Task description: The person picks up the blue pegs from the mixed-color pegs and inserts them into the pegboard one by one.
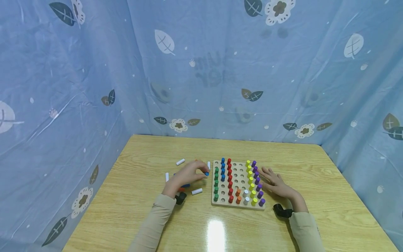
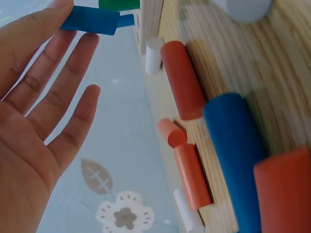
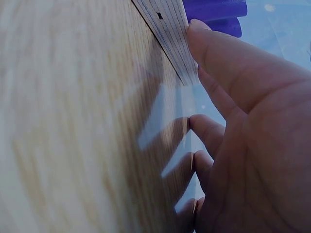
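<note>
A wooden pegboard [image 1: 237, 206] stands mid-table with columns of green, blue, red, orange, white, yellow and purple pegs; some holes are bare. My left hand [image 1: 188, 174] pinches a blue peg [image 2: 91, 20] between thumb and fingers, just left of the board and above the table. The left wrist view shows that peg lying roughly crosswise at the fingertips. My right hand [image 1: 277, 185] lies at the board's right side, fingers spread. In the right wrist view, its thumb touches the board's edge [image 3: 167, 34] near the purple pegs [image 3: 216, 9], while other fingertips meet the tabletop.
Loose pegs lie on the table left of the board: a white peg [image 1: 197, 191], a blue peg [image 2: 233, 150], an orange peg [image 2: 192, 174] and several others, partly under my left hand. A blue patterned curtain [image 1: 220, 87] hangs behind the wooden table [image 1: 283, 154].
</note>
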`<state>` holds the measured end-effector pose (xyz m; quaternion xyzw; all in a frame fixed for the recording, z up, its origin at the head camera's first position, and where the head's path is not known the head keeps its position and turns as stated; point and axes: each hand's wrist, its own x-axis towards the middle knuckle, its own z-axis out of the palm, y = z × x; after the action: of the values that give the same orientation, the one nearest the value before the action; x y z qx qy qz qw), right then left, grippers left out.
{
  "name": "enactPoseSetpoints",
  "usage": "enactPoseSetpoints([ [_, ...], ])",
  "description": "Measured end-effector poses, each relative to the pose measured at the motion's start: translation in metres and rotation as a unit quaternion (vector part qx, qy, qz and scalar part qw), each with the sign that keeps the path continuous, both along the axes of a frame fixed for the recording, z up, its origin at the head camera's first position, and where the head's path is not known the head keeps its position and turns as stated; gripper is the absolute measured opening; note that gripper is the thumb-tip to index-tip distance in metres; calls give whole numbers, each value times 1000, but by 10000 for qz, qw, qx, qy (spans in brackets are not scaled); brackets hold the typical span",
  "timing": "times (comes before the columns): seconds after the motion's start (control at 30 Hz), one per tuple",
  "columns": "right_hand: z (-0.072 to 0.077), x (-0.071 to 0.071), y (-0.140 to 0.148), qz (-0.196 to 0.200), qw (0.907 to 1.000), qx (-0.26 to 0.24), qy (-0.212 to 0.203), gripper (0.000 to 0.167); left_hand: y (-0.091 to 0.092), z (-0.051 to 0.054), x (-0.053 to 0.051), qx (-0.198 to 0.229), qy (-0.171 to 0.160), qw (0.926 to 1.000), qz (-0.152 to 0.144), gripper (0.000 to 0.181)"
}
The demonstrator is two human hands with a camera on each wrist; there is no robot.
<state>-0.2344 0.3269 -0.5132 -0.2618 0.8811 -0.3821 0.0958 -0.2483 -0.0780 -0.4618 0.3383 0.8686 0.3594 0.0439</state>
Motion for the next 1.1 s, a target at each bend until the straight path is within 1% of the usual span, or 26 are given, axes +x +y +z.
enactPoseSetpoints([
  [0.3, 0, 0, -1, -5, 10000, -17, 4, 56, 12, 0, 1, 34, -256, 9997, -20, 15],
  [0.53, 0, -1, 0, -9, 10000, 5, 22, 56, 21, 1, 3, 12, -160, 9999, -49, 13],
  [0.8, 0, -2, 0, 9, 10000, 18, 39, 56, 29, 5, 6, 118, -250, 9996, 19, 12],
  [0.97, -1, -1, -1, -18, 10000, 33, -49, 56, 35, 6, 6, 250, -238, 9994, -76, 10],
  [1.1, 0, 0, -1, -41, 10000, 31, -78, 55, 38, 6, 7, 277, -252, 9992, -152, 14],
])
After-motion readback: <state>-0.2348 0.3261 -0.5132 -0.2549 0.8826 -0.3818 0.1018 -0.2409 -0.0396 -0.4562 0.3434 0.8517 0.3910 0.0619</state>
